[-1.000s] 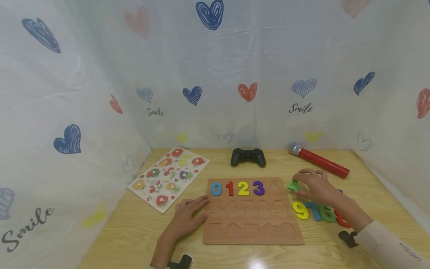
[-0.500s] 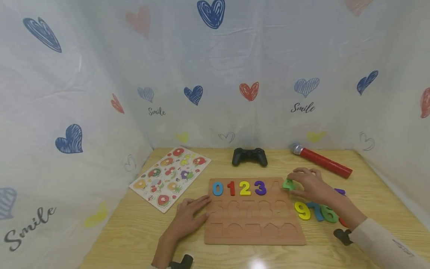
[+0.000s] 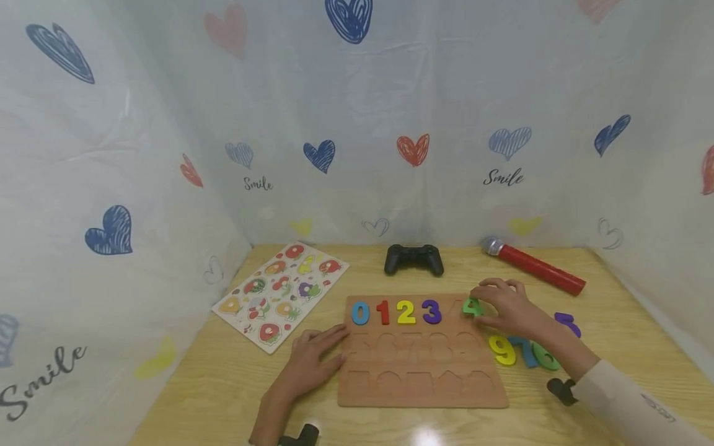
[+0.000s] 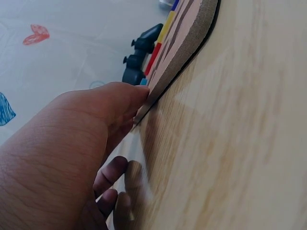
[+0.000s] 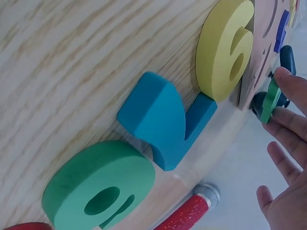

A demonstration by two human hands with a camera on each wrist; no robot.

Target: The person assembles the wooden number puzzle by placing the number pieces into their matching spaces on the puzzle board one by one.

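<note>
Green angular 4 (image 3: 472, 309), pinched by right hand (image 3: 504, 306), flat brown recessed board (image 3: 421, 399), left hand (image 3: 312, 364) touching its edge, fingers relaxed

Curtain (image 3: 357, 93) reads "Smile"; number pieces (image 3: 407, 314) read 0 to 7, and 9

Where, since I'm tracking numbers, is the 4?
In the head view, the 4 is at the upper right of the board, pinched by the right hand, right of the 3.

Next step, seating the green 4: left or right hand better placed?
Right, most likely. The right hand pinches the green 4 just beside the top row's unfilled recess; the left hand is across the number puzzle board, touching its left edge.
</note>
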